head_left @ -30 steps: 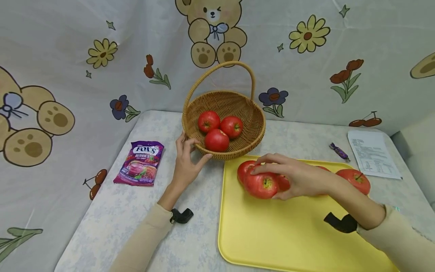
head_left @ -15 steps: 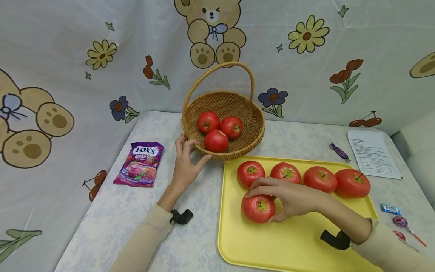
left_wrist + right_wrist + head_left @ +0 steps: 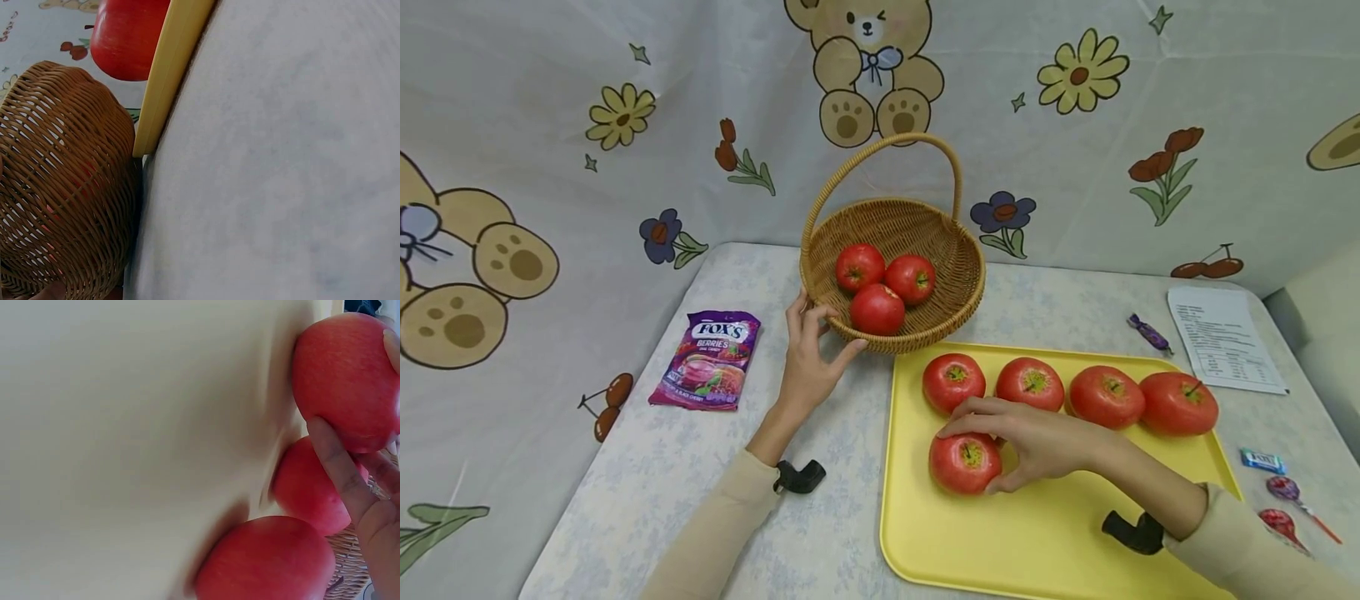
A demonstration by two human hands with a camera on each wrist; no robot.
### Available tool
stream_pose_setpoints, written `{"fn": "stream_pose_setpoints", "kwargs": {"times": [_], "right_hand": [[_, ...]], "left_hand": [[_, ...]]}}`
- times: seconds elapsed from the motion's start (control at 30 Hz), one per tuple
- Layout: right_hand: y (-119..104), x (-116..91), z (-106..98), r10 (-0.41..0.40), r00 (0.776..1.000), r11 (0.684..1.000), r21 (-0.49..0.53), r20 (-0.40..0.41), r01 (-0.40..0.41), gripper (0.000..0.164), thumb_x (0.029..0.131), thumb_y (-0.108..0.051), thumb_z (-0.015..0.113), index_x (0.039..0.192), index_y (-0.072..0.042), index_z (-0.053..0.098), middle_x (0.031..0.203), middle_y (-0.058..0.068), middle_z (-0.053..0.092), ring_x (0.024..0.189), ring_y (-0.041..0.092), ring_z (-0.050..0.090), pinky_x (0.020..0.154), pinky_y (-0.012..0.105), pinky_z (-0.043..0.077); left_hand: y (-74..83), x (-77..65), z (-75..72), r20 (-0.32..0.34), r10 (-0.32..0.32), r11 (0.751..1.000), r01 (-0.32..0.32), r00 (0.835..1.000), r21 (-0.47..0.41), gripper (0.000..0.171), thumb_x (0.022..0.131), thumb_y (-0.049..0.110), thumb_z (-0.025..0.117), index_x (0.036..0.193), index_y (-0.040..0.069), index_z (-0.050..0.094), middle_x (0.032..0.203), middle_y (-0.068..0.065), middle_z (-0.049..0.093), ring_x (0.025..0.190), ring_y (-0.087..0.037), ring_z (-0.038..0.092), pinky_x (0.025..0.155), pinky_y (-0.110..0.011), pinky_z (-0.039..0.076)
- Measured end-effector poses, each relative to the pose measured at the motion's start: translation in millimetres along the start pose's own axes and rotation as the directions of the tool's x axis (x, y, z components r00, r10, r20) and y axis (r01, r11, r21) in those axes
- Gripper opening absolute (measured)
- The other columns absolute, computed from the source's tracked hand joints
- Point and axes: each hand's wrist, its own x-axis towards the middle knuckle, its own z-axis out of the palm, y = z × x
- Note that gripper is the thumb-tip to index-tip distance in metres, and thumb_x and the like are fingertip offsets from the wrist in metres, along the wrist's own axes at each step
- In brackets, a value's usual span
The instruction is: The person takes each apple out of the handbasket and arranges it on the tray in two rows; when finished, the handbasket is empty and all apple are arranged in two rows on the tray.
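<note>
My right hand (image 3: pixel 1037 437) holds a red apple (image 3: pixel 962 467) from above, thumb and fingers on its sides, low over the left part of the yellow tray (image 3: pixel 1000 542). In the right wrist view, fingers spread over that apple (image 3: pixel 344 375), with two more apples beyond. My left hand (image 3: pixel 808 367) grips the lower left side of a brown wicker basket (image 3: pixel 955 250). Three red apples (image 3: pixel 877 310) lie inside the basket, which tips toward me. The left wrist view shows the basket's woven outside (image 3: pixel 69 169), with only a bit of finger at the bottom.
Several apples (image 3: pixel 1107 396) form a row along the tray's back edge. A purple candy bag (image 3: pixel 709 360) lies left of the basket. Right of the tray are a printed paper (image 3: pixel 1225 340), wrapped candies (image 3: pixel 1150 335) and a lollipop (image 3: pixel 1283 488). A patterned cloth hangs behind.
My right hand has brought its apple toward me and down, from in front of the back row to the tray's left middle. The left hand and basket have stayed put.
</note>
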Motion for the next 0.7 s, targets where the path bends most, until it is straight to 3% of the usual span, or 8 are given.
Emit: {"fn": "stream_pose_setpoints", "kwargs": {"times": [0.23, 0.53, 0.7], "right_hand": [[-1, -1, 0, 0.052, 0.999, 0.997, -0.052, -0.016, -0.053, 0.066, 0.084, -0.042, 0.077, 0.142, -0.031, 0.046, 0.146, -0.012, 0.044, 0.133, 0.009, 0.044, 0.107, 0.037, 0.047], [-4, -2, 1, 0.093, 0.996, 0.994, -0.053, 0.012, -0.093, 0.068, 0.088, -0.051, 0.069, 0.146, -0.029, 0.043, 0.148, -0.011, 0.043, 0.134, 0.012, 0.045, 0.106, 0.039, 0.048], [-17, -5, -14, 0.107, 0.994, 0.992, -0.063, -0.032, -0.109, 0.066, 0.089, -0.050, 0.068, 0.147, -0.031, 0.042, 0.150, -0.010, 0.041, 0.132, 0.011, 0.047, 0.101, 0.037, 0.052]], "left_hand": [[0.9, 0.9, -2.0, -0.002, -0.008, 1.000, 0.008, 1.000, -0.003, 0.056, 0.086, 0.036, 0.076, 0.124, 0.009, 0.045, 0.159, -0.012, 0.012, 0.150, -0.028, 0.018, 0.101, -0.044, 0.051], [0.7, 0.4, -2.1, -0.001, -0.009, 1.000, 0.009, 1.000, 0.002, 0.055, 0.086, 0.035, 0.076, 0.124, 0.009, 0.045, 0.158, -0.015, 0.013, 0.150, -0.031, 0.020, 0.101, -0.045, 0.051], [0.2, 1.2, -2.0, -0.002, 0.003, 1.000, -0.003, 1.000, 0.006, 0.056, 0.086, 0.037, 0.075, 0.123, 0.008, 0.045, 0.156, -0.019, 0.015, 0.151, -0.031, 0.016, 0.100, -0.045, 0.052]]}}
